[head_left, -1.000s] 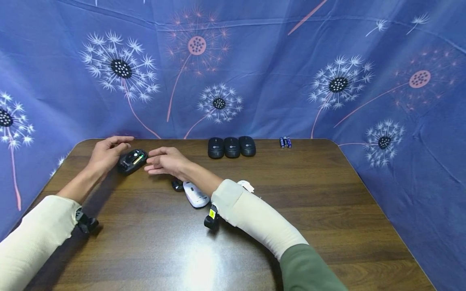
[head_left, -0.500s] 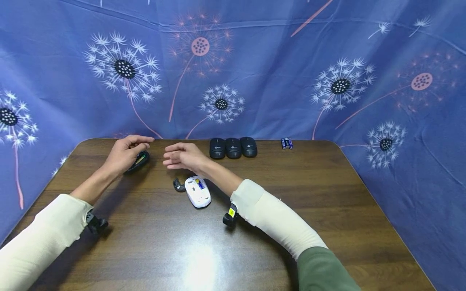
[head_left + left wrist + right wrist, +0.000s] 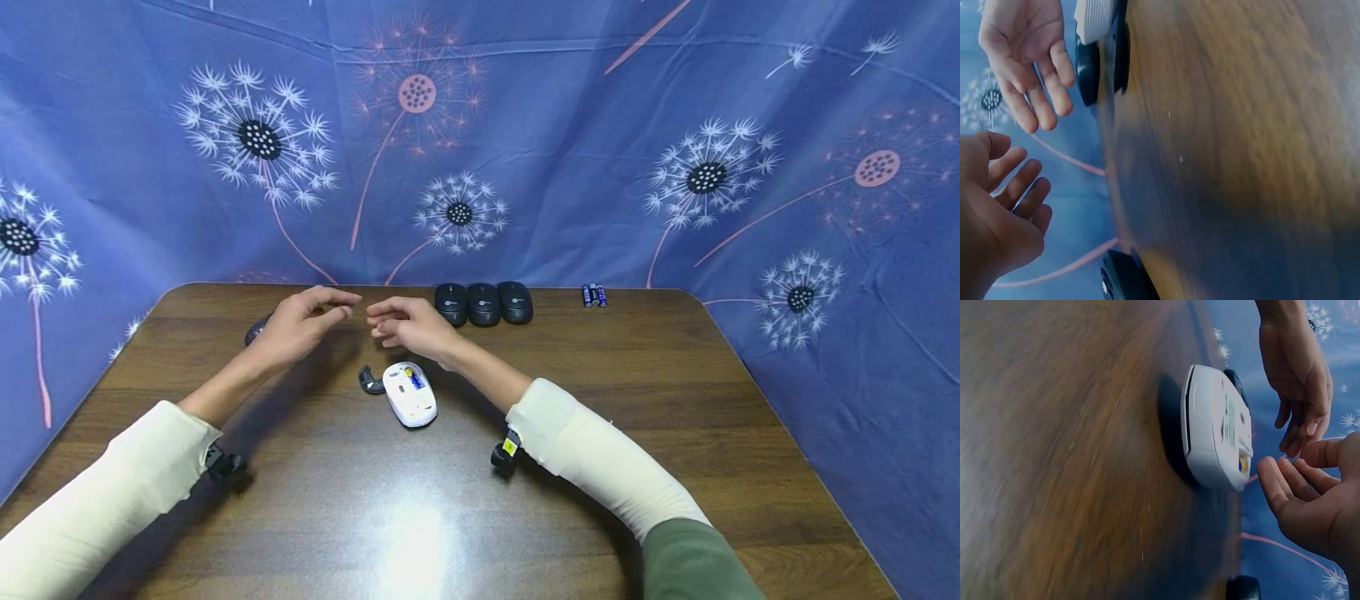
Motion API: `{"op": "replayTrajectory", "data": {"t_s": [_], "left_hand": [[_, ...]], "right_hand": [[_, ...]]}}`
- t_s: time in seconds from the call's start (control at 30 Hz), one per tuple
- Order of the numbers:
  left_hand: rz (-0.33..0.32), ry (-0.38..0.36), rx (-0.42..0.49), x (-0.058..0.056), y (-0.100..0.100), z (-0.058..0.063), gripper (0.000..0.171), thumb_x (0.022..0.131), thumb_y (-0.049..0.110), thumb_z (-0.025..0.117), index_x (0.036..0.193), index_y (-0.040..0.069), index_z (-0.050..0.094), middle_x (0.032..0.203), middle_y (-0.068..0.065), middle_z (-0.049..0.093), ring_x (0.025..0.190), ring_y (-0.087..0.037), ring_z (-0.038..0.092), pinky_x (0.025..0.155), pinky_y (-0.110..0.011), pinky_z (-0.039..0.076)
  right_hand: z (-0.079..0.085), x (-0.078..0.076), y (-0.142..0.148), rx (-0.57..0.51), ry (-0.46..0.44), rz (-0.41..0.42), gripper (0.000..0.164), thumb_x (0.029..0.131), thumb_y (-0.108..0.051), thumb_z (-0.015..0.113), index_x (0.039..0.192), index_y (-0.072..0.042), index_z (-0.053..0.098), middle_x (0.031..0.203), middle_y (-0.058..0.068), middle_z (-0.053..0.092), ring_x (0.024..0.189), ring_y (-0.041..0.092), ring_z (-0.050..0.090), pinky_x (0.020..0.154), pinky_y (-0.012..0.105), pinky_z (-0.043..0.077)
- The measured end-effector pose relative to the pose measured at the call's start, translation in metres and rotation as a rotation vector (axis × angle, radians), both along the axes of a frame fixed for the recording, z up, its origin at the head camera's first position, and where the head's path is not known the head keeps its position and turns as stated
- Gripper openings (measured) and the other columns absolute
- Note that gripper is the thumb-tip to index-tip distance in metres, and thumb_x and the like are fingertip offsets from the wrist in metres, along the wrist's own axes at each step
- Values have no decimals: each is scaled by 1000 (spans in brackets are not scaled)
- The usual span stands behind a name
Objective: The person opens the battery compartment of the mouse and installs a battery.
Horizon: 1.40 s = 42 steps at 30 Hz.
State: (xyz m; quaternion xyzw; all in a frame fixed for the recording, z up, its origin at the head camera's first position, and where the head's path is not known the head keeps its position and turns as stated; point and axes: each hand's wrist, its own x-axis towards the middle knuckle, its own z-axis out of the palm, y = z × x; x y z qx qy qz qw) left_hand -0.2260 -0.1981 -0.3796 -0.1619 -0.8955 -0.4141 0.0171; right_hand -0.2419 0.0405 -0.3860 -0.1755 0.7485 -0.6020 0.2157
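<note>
My left hand point(image 3: 306, 323) hovers over the back left of the table with loosely bent fingers. Nothing shows in it. Behind it, a black computer mouse point(image 3: 256, 330) is mostly hidden. Facing it across a small gap is my right hand point(image 3: 415, 325), palm point(image 3: 1322, 515) bare and fingers relaxed. In front of the hands a white mouse point(image 3: 410, 400) lies upside down, a blue and yellow battery point(image 3: 415, 380) in its uncovered compartment. A curved black piece point(image 3: 370, 380) lies at that mouse's left, also seen in the left wrist view as a black shape point(image 3: 1088, 72).
Three black mice point(image 3: 483, 304) stand in a row at the table's back edge. Several blue batteries point(image 3: 594, 296) lie to their right. A blue dandelion-print cloth point(image 3: 570, 167) hangs behind the wooden table point(image 3: 675, 467).
Both hands have moved right, the left away from the black mouse and now in front of it. The white mouse's compartment has come into view; a white piece is now hidden by the right arm.
</note>
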Motion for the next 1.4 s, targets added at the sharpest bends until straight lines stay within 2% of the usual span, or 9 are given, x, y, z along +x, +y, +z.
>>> {"op": "replayTrajectory", "data": {"t_s": [0.1, 0.17, 0.27, 0.5, 0.77, 0.87, 1.03, 1.27, 1.4], "left_hand": [[-22, -18, -7, 2, 7, 0, 38, 116, 24, 63, 149, 7, 71, 153, -18, 69, 144, -40, 63, 119, -60, 55], [-48, -9, -34, 1, 12, -2, 40, 116, 25, 62, 151, 7, 70, 155, -19, 68, 149, -44, 60, 124, -67, 52], [-97, 25, -102, -1, 20, -5, 43, 117, 25, 61, 155, 6, 67, 158, -21, 67, 153, -45, 58, 127, -69, 49], [-195, 12, -188, -4, 37, -7, 53, 120, 29, 55, 167, 4, 53, 171, -22, 54, 162, -46, 48, 134, -70, 43], [-235, 38, -278, -11, 51, -8, 57, 119, 29, 52, 170, 4, 47, 176, -24, 47, 167, -49, 38, 140, -73, 28], [-247, 65, -324, -16, 55, -12, 58, 119, 29, 51, 169, 1, 47, 175, -25, 47, 167, -50, 38, 141, -75, 26], [-251, 76, -363, -24, 62, -17, 59, 119, 31, 49, 169, 0, 47, 175, -26, 47, 168, -47, 38, 141, -74, 26], [-265, 68, -434, -29, 74, -18, 61, 119, 34, 44, 171, 1, 44, 179, -23, 43, 171, -44, 35, 144, -69, 23], [-304, 61, -479, -31, 82, -17, 63, 120, 34, 42, 173, 2, 40, 181, -20, 39, 173, -41, 31, 146, -66, 20]], "right_hand": [[2, 3, 8, 64, 78, 9, 43, 114, -6, 59, 157, 1, 61, 156, 27, 66, 140, 38, 70, 117, 48, 66], [3, 4, 15, 99, 120, 9, 43, 114, -8, 61, 156, 0, 62, 155, 26, 67, 139, 37, 70, 118, 49, 65], [5, 6, 26, 137, 146, 3, 43, 114, -10, 61, 156, 0, 62, 156, 24, 67, 141, 37, 69, 118, 50, 64], [3, 6, 56, 264, 234, -51, 43, 114, -15, 61, 155, -5, 66, 156, 16, 70, 145, 32, 67, 122, 47, 61], [4, 5, 81, 419, 380, -104, 52, 114, -19, 62, 165, -9, 56, 165, 12, 63, 152, 34, 62, 129, 52, 55], [5, 4, 88, 504, 463, -93, 56, 114, -21, 60, 169, -12, 52, 172, 12, 56, 161, 35, 52, 137, 54, 47], [3, 3, 98, 638, 574, -47, 59, 116, -20, 54, 173, -10, 45, 179, 20, 45, 171, 39, 36, 144, 60, 32], [-1, 1, 105, 821, 697, 25, 61, 117, -20, 54, 173, 1, 40, 180, 22, 42, 173, 43, 30, 146, 61, 28], [-3, 2, 109, 939, 713, 58, 64, 119, -25, 54, 174, 1, 35, 183, 21, 37, 175, 42, 25, 148, 56, 23]]}}
